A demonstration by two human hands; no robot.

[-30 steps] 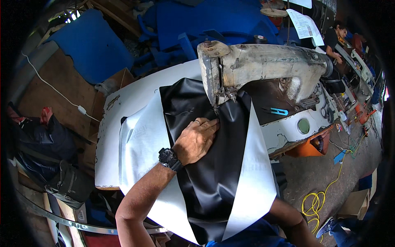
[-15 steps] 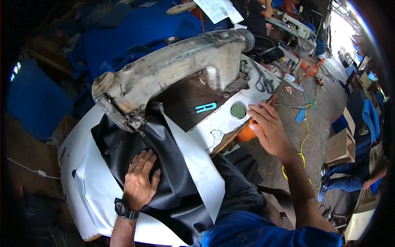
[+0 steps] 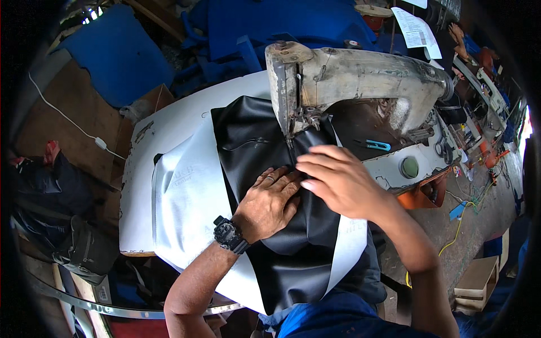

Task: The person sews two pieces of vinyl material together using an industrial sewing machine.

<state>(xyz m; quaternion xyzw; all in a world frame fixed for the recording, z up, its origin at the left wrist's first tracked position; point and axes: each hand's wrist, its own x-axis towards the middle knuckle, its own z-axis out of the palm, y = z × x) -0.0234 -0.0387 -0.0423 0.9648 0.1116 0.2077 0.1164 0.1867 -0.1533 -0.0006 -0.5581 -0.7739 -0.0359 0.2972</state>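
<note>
A worn sewing machine (image 3: pixel 360 76) stands on a white table, its needle end over a sheet of black leather-like material (image 3: pixel 248 132). The material's pale backing (image 3: pixel 189 180) shows along folded-over edges. Flat on the black side, just in front of the needle area, lies my left hand (image 3: pixel 270 203), fingers stretched out and a watch on its wrist. My right hand (image 3: pixel 341 183) is beside it, fingers extended toward the left fingertips and nothing visible in them. Whether the right fingertips touch the material is hard to tell. The spot right under the needle is partly hidden.
Light-blue thread snips (image 3: pixel 376 145), a round green piece (image 3: pixel 408 167) and scissors (image 3: pixel 443 149) lie right of the machine. An orange container (image 3: pixel 417 197) hangs by the table edge. A yellow cable (image 3: pixel 453 236) crosses the floor. Blue material (image 3: pixel 115 53) is at the far left.
My right hand has come from beside the green piece over to the black material next to my left hand. The left hand sits closer to the needle. The view has turned left.
</note>
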